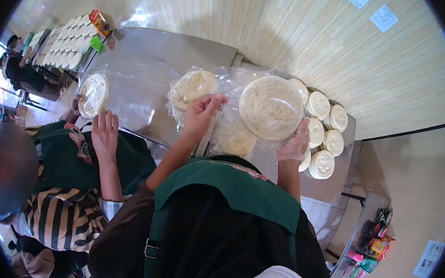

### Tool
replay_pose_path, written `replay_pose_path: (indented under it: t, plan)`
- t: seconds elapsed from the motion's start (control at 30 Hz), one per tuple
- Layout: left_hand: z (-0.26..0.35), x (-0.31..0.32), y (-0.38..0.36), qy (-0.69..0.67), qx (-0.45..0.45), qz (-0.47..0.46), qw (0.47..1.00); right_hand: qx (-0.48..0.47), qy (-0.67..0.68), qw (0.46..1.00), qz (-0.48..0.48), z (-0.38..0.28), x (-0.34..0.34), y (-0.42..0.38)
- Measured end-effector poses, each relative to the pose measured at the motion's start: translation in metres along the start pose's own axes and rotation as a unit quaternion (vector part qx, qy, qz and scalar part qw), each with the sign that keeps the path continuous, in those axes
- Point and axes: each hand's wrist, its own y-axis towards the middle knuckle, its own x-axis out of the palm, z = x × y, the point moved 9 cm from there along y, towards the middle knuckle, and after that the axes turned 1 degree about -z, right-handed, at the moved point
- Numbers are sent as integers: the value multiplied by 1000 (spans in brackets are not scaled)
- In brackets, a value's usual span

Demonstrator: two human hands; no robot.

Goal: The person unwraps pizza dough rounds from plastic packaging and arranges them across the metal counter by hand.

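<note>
A round, pale flatbread (271,109) is raised in front of me above the table. My right hand (293,143), in a clear plastic glove, grips its lower right edge. Between the pinched fingers of my left hand (202,115) is the edge of a clear plastic bag (231,95), whose film reaches to the bread's left side. Just beyond my left hand lies a bagged flatbread (196,88). Another flatbread (236,140) rests lower down, between my two hands, under clear film.
Several stacks of flatbreads (322,164) stand on the right of the metal table (156,55), near the wall. At my left, a co-worker's hand (105,132) is at another flatbread (93,96). A side shelf (353,243) holds colourful packets. Rows of rounds cover a far table (68,43).
</note>
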Motion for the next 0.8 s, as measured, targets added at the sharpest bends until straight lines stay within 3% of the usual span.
replay_pose_path:
  t: [0.2,0.4,0.5,0.6,0.7,0.8]
  plan:
    - [9,17,-18,32,-1,-33,999,-39,-4,999,-16,-17,-22,-7]
    - [26,24,-22,112,92,27,989,-11,-26,999,15,-13,-40,-10]
    - [64,32,-28,206,157,36,965,-9,-189,979,-75,-32,-30,-21]
    - [70,41,-26,231,145,8,962,-4,-252,959,-127,-45,-15,-34]
    - [71,56,-27,226,103,-49,967,-20,-245,953,-174,-60,2,-48]
    - [63,56,-28,160,127,-50,978,-50,-326,923,-198,-60,-2,-49]
